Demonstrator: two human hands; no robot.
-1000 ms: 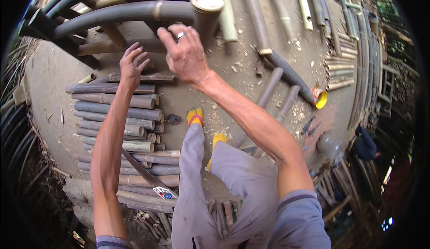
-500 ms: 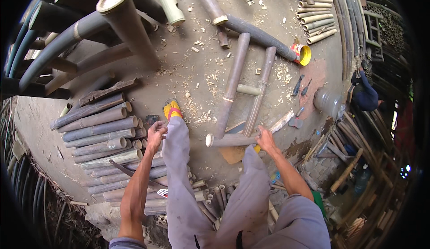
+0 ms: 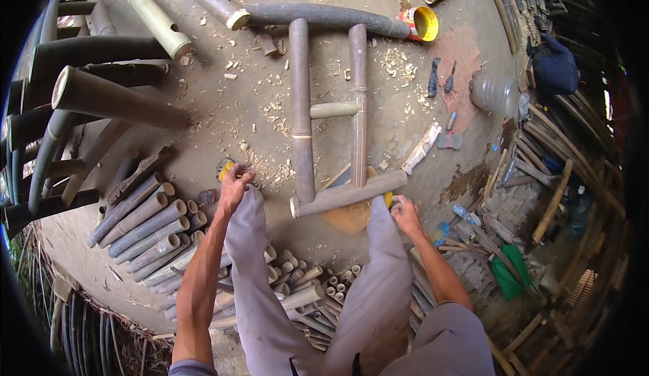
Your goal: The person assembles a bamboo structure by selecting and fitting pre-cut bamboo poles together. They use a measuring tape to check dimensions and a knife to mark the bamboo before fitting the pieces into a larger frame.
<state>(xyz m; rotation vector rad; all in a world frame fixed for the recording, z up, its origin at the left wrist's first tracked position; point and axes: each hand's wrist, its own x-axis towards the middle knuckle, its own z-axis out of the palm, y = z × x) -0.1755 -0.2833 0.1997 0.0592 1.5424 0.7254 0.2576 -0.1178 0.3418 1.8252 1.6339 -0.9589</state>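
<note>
A bamboo frame lies on the ground before me. Two long brown poles, the left pole (image 3: 301, 105) and the right pole (image 3: 360, 105), are joined by a short pale rung (image 3: 334, 110). A thicker bamboo piece (image 3: 351, 195) lies across their near ends. Just below that piece's right end is my right hand (image 3: 407, 215), apart from it, fingers loosely bent with nothing visible in them. My left hand (image 3: 234, 185) hovers by my left knee, in front of a yellow shoe (image 3: 224, 168). Its fingers are bent and slightly apart, and I see nothing in them.
Cut bamboo lengths (image 3: 145, 230) are stacked at left, beside a dark bamboo structure (image 3: 115, 102). A long dark pole (image 3: 318, 16) reaches a yellow-rimmed can (image 3: 424, 23). Dark-handled tools (image 3: 434, 77) and a clear plastic jug (image 3: 493, 93) lie right. Another person (image 3: 556, 65) is farther right.
My view has turned, so the frame appears straighter and farther left. My right hand has come away from the crosspiece's right end. My left hand now overlaps the yellow shoe in view.
</note>
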